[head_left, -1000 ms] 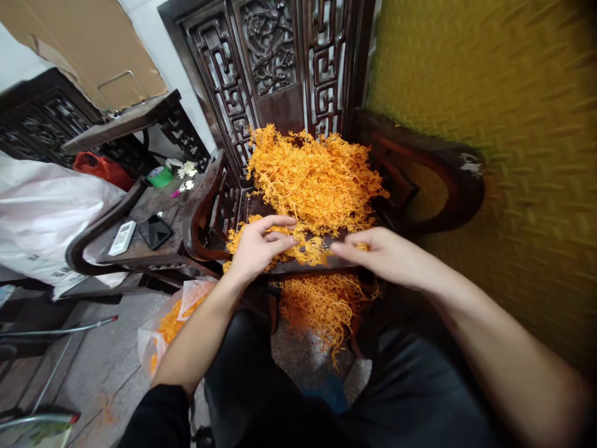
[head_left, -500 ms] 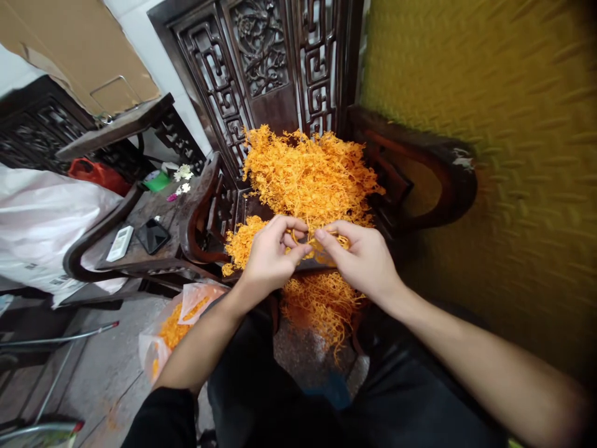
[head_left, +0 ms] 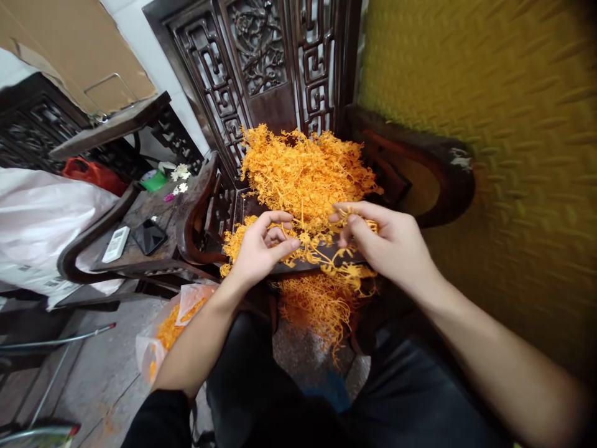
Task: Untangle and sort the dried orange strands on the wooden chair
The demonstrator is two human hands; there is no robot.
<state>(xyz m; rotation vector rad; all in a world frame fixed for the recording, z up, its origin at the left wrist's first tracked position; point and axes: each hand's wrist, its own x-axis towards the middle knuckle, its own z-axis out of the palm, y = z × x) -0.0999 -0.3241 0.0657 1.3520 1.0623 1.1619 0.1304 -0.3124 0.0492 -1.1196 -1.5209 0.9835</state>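
A big heap of orange stringy strands (head_left: 303, 171) lies on the seat of a dark carved wooden chair (head_left: 261, 68). My left hand (head_left: 259, 249) is at the seat's front edge, fingers curled and pinching a small clump of the strands. My right hand (head_left: 392, 242) is closed on another clump, lifted slightly, with strands dangling beneath it. A stretch of strands links the two hands. More orange strands (head_left: 321, 308) hang over the seat's front edge between my knees.
A clear plastic bag (head_left: 172, 317) holding orange strands sits on the floor at the left. A side table (head_left: 163, 208) carries a phone (head_left: 149, 235), a remote (head_left: 115, 244) and small items. A white sack (head_left: 41, 218) lies far left. A yellow patterned wall (head_left: 489, 124) stands close on the right.
My hands came together over the seat's front edge, then my right hand pulled away to the right and up with a clump of strands. My left hand stayed near the same spot.
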